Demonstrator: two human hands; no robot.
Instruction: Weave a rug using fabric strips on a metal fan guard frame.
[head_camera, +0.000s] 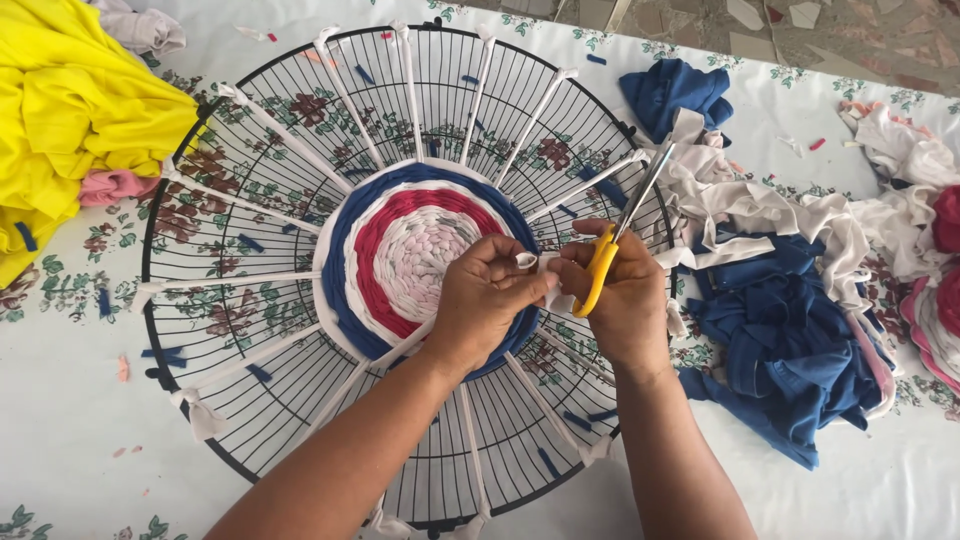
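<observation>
The head view is filled by a round black wire fan guard (250, 330) laid flat on a white floral tablecloth (70, 400), with white fabric strips tied from its rim to the centre as spokes. A round woven mat (400, 250) in rings of pale pink, red, white and navy sits at the middle of the guard. Just right of the mat, over the guard, a short white fabric strip (528, 262) is pinched between the fingertips of the left hand (485, 295), which is closed narrowly on it. Yellow-handled scissors (612, 240) are held in the right hand (625, 300), fingers through the handles, blades pointing up and to the right and seemingly closed; the same strip is also touched by this hand.

As a judgement, the strip could be cut crooked or too deep if it is not kept taut, since it is small and held close to the fingers; the left fingertips lie near the blades and could be nicked. A tensioned spoke beneath the hands could also be snipped by mistake, which would loosen the weave.

Counted: one guard, one mat with four colour bands, one pair of scissors, two hands. About sixteen spokes are seen, some hidden by the arms. Three fabric heaps are counted: yellow cloth (70, 120) at upper left, navy cloth (790, 350) and white cloth (760, 215) at right.
</observation>
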